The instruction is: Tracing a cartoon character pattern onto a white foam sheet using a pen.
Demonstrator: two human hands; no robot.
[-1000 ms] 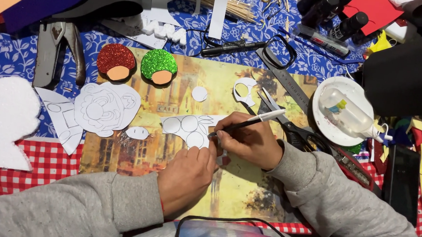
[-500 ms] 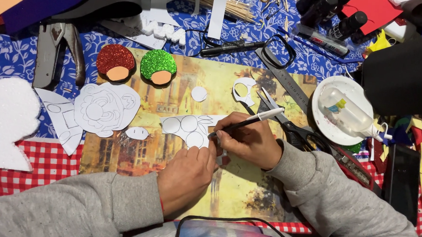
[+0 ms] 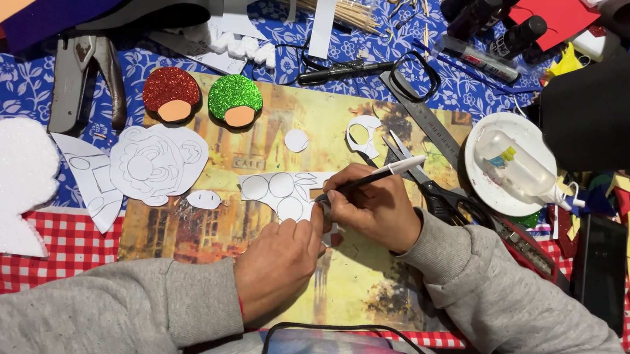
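Observation:
My right hand (image 3: 374,208) grips a thin black pen with a white end (image 3: 379,174), its tip down on a white paper cutout marked with circles (image 3: 279,189). My left hand (image 3: 279,264) lies flat beside it, fingertips pressing the lower edge of that cutout onto a yellow picture mat (image 3: 260,132). Both arms wear grey sleeves.
A larger white paper face cutout (image 3: 156,164) lies left, with red (image 3: 171,91) and green (image 3: 235,99) glitter mushroom shapes above it. Black scissors (image 3: 435,189) and a metal ruler (image 3: 430,125) sit right of my hand. A white plate with a glue bottle (image 3: 517,168), a white foam piece (image 3: 10,181) and pliers (image 3: 75,81) surround the mat.
The pen and my right hand have shifted very slightly over the cutout; my left hand stays pressed in place.

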